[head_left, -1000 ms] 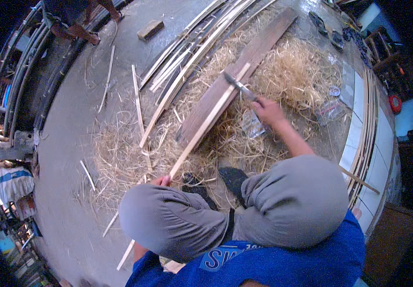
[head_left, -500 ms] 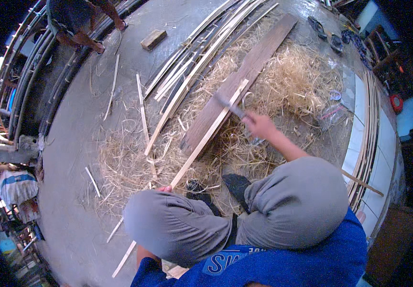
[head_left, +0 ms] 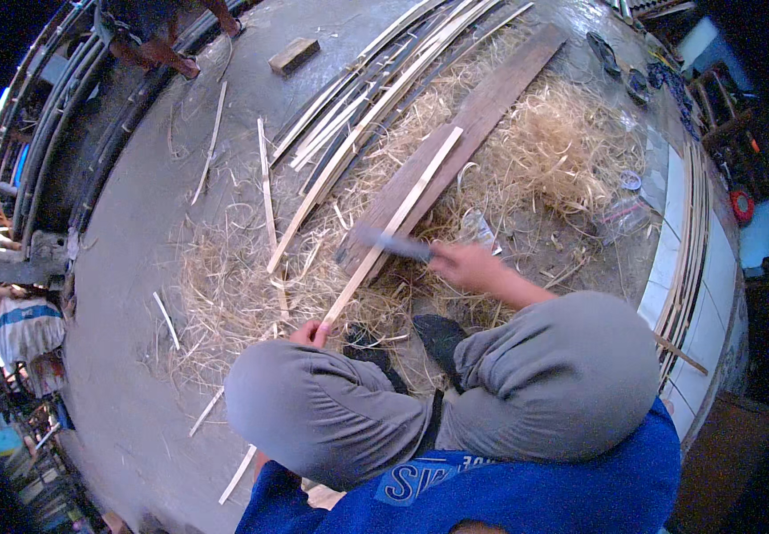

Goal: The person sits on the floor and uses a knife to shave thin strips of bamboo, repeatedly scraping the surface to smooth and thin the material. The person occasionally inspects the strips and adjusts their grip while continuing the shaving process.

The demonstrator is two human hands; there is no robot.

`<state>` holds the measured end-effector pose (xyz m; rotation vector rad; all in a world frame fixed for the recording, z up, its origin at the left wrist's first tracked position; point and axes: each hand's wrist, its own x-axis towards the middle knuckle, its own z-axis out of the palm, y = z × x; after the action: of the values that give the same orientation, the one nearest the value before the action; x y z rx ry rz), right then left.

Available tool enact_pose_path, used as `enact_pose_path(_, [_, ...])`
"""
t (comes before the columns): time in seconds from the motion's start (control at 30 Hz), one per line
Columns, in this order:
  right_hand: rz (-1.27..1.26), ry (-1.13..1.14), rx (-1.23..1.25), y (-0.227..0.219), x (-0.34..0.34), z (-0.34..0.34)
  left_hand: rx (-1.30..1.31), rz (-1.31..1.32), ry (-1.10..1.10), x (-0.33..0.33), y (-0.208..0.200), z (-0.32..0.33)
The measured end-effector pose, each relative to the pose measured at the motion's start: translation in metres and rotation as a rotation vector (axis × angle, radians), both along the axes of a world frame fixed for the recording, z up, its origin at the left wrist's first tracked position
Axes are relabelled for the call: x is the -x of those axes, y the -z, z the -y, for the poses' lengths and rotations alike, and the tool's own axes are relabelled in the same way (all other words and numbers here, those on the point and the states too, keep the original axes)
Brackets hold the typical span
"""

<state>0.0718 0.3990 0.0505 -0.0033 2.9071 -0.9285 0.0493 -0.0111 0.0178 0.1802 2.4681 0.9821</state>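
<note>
My left hand (head_left: 311, 333), beside my left knee, is closed around the near end of a long pale bamboo strip (head_left: 411, 200). The strip slants away from me and rests along a dark wooden board (head_left: 500, 105) on the floor. In my right hand (head_left: 466, 266) is a knife (head_left: 395, 245), its blade blurred by motion and lying across the strip near the board's close end. My fingers are wrapped round its handle. Curly shavings (head_left: 554, 147) lie heaped on both sides of the board.
More long strips (head_left: 384, 98) lie left of the board. A wooden block (head_left: 294, 56) is farther back. Poles (head_left: 91, 133) line the left side, where another person's legs (head_left: 157, 53) show. Sandals (head_left: 604, 53) lie at far right; bundled strips (head_left: 689, 240) rest on white tiles.
The knife and my right hand have come down along the strip toward me, nearer my left hand. My left hand keeps its hold on the strip. The whole view has shifted slightly.
</note>
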Motion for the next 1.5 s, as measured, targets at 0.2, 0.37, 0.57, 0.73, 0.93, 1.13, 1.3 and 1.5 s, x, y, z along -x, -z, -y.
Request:
enact_pose_path(0.2, [0.045, 0.638, -0.059, 0.012, 0.06, -0.126, 0.029, 0.113, -0.071, -0.016, 0.001, 0.032])
enact_pose_path(0.37, [0.022, 0.566, -0.007, -0.027, 0.052, -0.098, -0.015, 0.203, 0.021, 0.007, 0.02, 0.027])
enact_pose_path(0.57, [0.12, -0.34, -0.12, 0.026, 0.009, 0.034, -0.125, 0.33, 0.01, 0.035, 0.007, -0.016])
enact_pose_path(0.73, [-0.021, 0.325, -0.002, 0.015, 0.029, -0.038, -0.12, 0.488, -0.157, 0.021, 0.024, 0.003])
enact_pose_path(0.93, [-0.035, 0.273, -0.164, 0.02, 0.046, -0.052, -0.038, 0.246, 0.001, 0.032, 0.025, 0.003])
enact_pose_path(1.13, [-0.052, 0.022, 0.058, 0.022, 0.038, -0.037, -0.241, 0.356, -0.03, 0.035, 0.014, -0.022])
enact_pose_path(1.3, [0.043, 0.262, -0.246, 0.003, 0.043, -0.085, -0.223, 0.272, -0.149, 0.009, 0.007, -0.01])
enact_pose_path(1.5, [-0.063, -0.169, -0.121, 0.007, 0.033, -0.035, -0.275, 0.267, -0.152, 0.016, 0.046, 0.013])
